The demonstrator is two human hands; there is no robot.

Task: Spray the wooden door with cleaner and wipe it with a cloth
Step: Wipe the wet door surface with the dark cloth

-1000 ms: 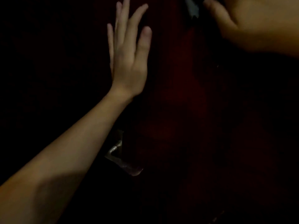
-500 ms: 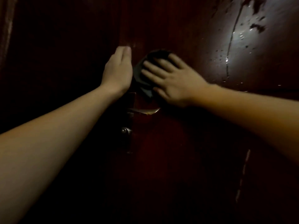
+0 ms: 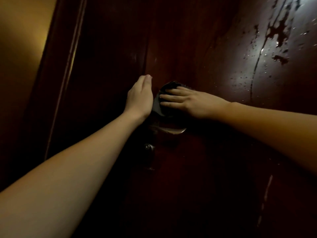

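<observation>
1. Head view, what changed: a second ago the right hand (image 3: pixel 192 103) was high at the top right and the left hand (image 3: pixel 139 97) stood upright with its fingers fanned. Half a second ago both had come down to the zone just above the handle, and they are in much the same place now.
2. Head view, what that means: I judge the wiping has worked down to the handle side of the dark red-brown glossy wooden door (image 3: pixel 197 48). Drops and running streaks of cleaner (image 3: pixel 257 62) still glisten at the upper right, well apart from the cloth, so that patch looks unwiped.
3. Head view, the cloth and the fingers: the dark crumpled cloth (image 3: pixel 158 107) lies flat against the door under the right hand's fingers (image 3: pixel 169 97). These are straight, slightly spread and pressing on it rather than curling round it. The cloth's edge shows beyond the fingertips and touches or nearly touches the left hand's thumb side.
4. Head view, the left hand: its fingers (image 3: pixel 145 81) are straight and pressed together, laid against the door near its edge, holding nothing.
5. Head view, nearby: the curved metal lever handle (image 3: pixel 173 130) sits just below the cloth, and a small round metal lock (image 3: pixel 148 147) lies lower.
</observation>
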